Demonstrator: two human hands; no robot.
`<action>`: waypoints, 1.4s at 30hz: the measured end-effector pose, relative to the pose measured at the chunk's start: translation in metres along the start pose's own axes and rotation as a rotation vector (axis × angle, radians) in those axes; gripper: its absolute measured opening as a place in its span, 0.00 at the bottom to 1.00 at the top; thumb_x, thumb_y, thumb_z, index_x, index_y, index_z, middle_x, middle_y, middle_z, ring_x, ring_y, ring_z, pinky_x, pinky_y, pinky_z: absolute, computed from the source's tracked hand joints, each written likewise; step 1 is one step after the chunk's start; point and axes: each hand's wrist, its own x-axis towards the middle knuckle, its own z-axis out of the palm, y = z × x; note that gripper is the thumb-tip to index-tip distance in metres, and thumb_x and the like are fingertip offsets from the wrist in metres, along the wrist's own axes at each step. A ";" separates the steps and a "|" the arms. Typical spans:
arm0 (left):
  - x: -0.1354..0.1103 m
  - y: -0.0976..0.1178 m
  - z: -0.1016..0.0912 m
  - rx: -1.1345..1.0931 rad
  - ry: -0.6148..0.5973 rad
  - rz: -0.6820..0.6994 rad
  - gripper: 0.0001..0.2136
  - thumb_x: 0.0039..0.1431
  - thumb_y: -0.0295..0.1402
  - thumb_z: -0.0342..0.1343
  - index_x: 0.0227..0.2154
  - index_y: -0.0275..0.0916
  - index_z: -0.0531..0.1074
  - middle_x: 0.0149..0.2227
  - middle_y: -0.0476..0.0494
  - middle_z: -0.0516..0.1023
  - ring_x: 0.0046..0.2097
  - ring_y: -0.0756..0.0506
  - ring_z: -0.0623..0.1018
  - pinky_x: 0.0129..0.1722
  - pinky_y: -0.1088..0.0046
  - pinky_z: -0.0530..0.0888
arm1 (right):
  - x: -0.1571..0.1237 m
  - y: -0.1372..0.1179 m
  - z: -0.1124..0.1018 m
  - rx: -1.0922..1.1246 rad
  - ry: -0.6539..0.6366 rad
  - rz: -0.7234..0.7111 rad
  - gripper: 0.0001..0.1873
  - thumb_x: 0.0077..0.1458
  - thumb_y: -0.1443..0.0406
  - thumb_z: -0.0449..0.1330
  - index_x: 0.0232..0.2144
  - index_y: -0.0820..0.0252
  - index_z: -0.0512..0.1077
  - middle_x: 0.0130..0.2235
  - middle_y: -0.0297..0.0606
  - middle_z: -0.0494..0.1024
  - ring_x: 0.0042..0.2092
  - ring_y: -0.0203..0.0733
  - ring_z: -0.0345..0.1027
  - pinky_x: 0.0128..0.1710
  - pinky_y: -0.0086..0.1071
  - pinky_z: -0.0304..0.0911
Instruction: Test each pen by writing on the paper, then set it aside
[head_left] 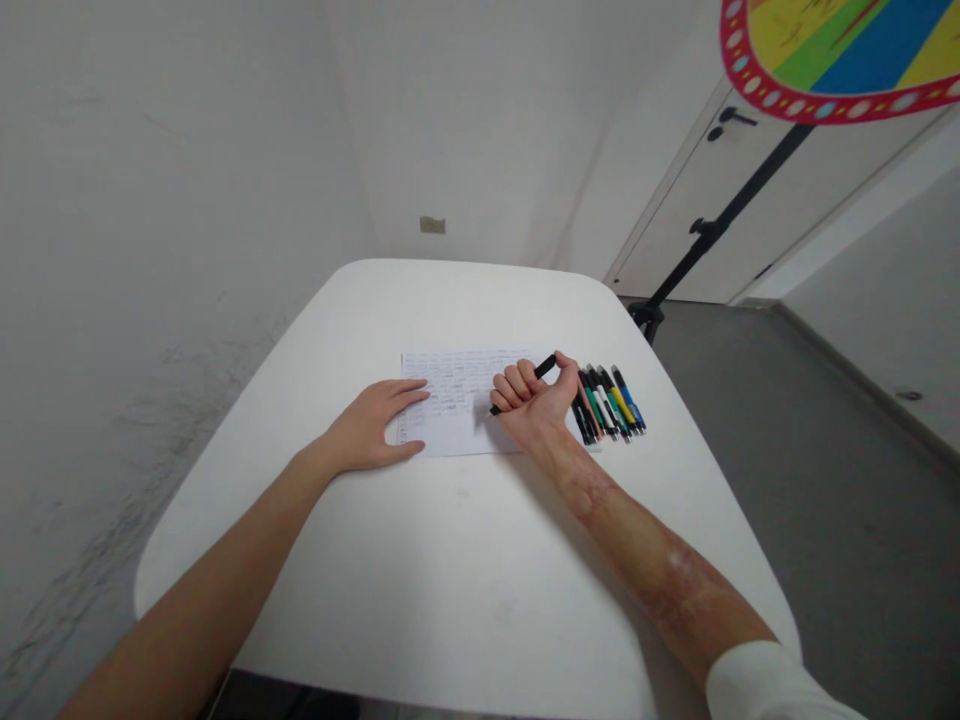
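A sheet of paper (pixel 457 440) with lines of handwriting lies on the white table (pixel 442 560). My left hand (pixel 377 425) rests flat on its left edge, fingers stretched out and apart. My right hand (pixel 536 395) is closed around a black pen (pixel 545 366), palm turned up, over the right part of the sheet. The pen slants, with its tip low at the left and its other end by my thumb. Just right of that hand lies a row of several pens (pixel 611 405) in black, green, white, yellow and blue, partly hidden by the hand.
White walls (pixel 480 130) stand behind and left of the table. At the right, a black stand (pixel 727 215) holds a colourful wheel (pixel 847 60) in front of a white door (pixel 750 150). Grey floor (pixel 847 440) lies beyond the table's right edge.
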 end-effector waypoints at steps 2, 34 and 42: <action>0.000 0.000 -0.001 -0.010 -0.010 0.004 0.36 0.63 0.50 0.67 0.71 0.45 0.68 0.75 0.37 0.67 0.73 0.31 0.69 0.74 0.45 0.65 | -0.001 0.000 0.002 0.009 0.003 0.003 0.30 0.65 0.45 0.50 0.21 0.52 0.41 0.18 0.25 0.43 0.22 0.35 0.30 0.18 0.33 0.35; -0.001 -0.001 -0.001 -0.045 0.016 -0.021 0.38 0.64 0.53 0.66 0.73 0.45 0.65 0.74 0.35 0.68 0.74 0.31 0.69 0.76 0.42 0.62 | -0.004 0.003 0.003 -0.016 -0.044 0.019 0.32 0.63 0.43 0.54 0.21 0.51 0.42 0.17 0.25 0.44 0.21 0.34 0.31 0.17 0.32 0.38; -0.001 0.002 -0.004 -0.058 0.002 -0.030 0.37 0.65 0.53 0.65 0.72 0.45 0.65 0.74 0.36 0.68 0.73 0.30 0.69 0.76 0.42 0.63 | 0.004 0.014 0.003 -0.327 -0.190 -0.031 0.28 0.59 0.56 0.68 0.20 0.54 0.55 0.18 0.25 0.56 0.20 0.33 0.43 0.19 0.29 0.48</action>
